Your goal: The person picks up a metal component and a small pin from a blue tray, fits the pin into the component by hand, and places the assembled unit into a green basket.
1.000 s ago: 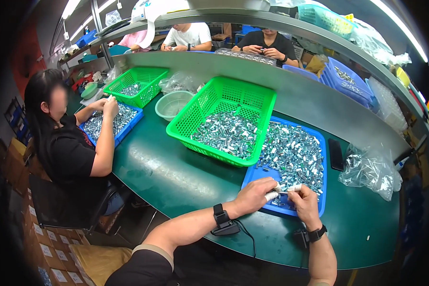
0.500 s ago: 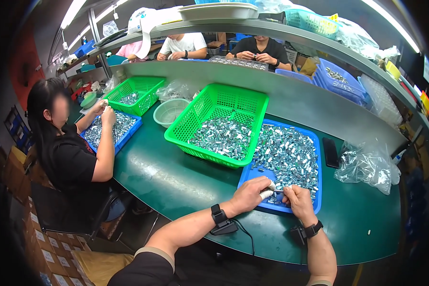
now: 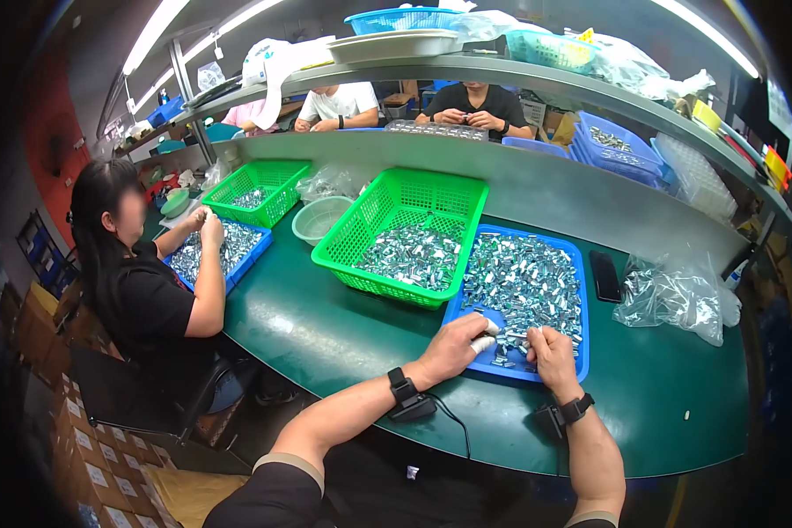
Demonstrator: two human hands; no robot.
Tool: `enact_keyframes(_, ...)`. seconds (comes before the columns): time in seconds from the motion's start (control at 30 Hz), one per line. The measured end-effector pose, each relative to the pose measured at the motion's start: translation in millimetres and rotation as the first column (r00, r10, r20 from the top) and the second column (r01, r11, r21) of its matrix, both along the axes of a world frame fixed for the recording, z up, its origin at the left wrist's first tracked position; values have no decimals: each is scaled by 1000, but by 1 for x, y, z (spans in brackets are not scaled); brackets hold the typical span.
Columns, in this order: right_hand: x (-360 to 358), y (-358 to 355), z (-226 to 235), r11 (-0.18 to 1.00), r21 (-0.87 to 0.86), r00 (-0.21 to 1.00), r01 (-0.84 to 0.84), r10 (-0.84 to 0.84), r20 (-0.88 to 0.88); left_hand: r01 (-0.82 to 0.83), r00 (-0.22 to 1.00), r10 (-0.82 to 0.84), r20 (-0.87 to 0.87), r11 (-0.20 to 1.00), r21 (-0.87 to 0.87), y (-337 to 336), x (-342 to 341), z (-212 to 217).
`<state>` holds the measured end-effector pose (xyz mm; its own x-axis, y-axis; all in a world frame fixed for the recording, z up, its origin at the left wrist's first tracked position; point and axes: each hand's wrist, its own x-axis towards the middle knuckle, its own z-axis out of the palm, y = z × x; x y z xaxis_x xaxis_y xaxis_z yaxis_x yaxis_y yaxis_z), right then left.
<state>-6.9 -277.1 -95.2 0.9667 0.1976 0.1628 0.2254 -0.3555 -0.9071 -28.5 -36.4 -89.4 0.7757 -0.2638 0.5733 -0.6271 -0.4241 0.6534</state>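
My left hand (image 3: 453,349) is closed over the near left part of a blue tray (image 3: 584,304), white wraps on its fingertips. Whatever it pinches is too small to make out. Close by on the right, my right hand (image 3: 551,356) is closed too, with a thin metal piece (image 3: 514,335) pointing from its fingers toward the left hand. Many small shiny metal parts (image 3: 537,282) fill most of the tray beneath; blue bottom shows by the left fingers. Left of the tray, a green basket (image 3: 343,246) holds a heap of similar parts, its right side against the tray.
A black phone (image 3: 605,276) and clear plastic bags (image 3: 673,304) lie right of the tray. A pale bowl (image 3: 321,220) stands behind the basket. At left, a co-worker (image 3: 150,290) handles parts over another blue tray (image 3: 253,255). A metal shelf (image 3: 466,69) spans the back.
My hands have moved slightly apart, both staying over the near edge of the tray. The whole view has shifted a little. A small light piece now shows below the table's front edge.
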Motion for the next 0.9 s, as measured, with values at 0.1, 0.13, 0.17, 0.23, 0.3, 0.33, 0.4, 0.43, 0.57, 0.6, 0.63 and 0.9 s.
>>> enact_keyframes(0.1, 5, -6, -9, 995, 72, 996, 74, -77, 40, -97, 987, 87, 138, 993, 68, 19, 10, 31)
enact_keyframes(0.13, 6, -5, -5, 994, 74, 995, 79, -83, 51, -184, 963, 159, 218, 978, 99, 31, 16, 44)
enact_keyframes(0.17, 3, -3, -1, 994, 73, 995, 86, -89, 48, -266, 932, 222, 286, 955, 127, 42, 19, 56)
enact_keyframes(0.23, 7, -3, 0, 990, 125, 993, 68, -79, 85, -371, 877, 273, 395, 908, 196, 63, 35, 86)
enact_keyframes(0.3, 10, -3, 1, 987, 141, 993, 81, -91, 70, -492, 797, 339, 500, 844, 213, 69, 55, 105)
enact_keyframes(0.33, 12, -5, 2, 985, 149, 991, 82, -96, 89, -481, 807, 327, 492, 848, 224, 61, 55, 102)
enact_keyframes(0.4, 13, -6, -3, 982, 163, 992, 96, -109, 69, -355, 871, 203, 447, 890, 286, 40, 54, 90)
enact_keyframes(0.43, 13, -7, -4, 981, 169, 992, 95, -107, 64, -289, 894, 140, 425, 905, 311, 29, 53, 85)
enact_keyframes(0.57, 8, -3, -4, 979, 189, 994, 80, -92, 53, -177, 957, -2, 292, 792, 584, 1, 62, 28)
enact_keyframes(0.6, 7, -3, -3, 977, 196, 995, 80, -91, 50, -209, 960, 29, 278, 738, 642, -1, 68, 12)
enact_keyframes(0.63, 4, -3, -3, 976, 199, 993, 93, -104, 47, -228, 964, 54, 260, 676, 701, -5, 69, 7)
enact_keyframes(0.9, 1, -3, 6, 984, 168, 997, 53, -61, 39, -17, 955, 108, -277, 951, 310, -8, 60, 7)
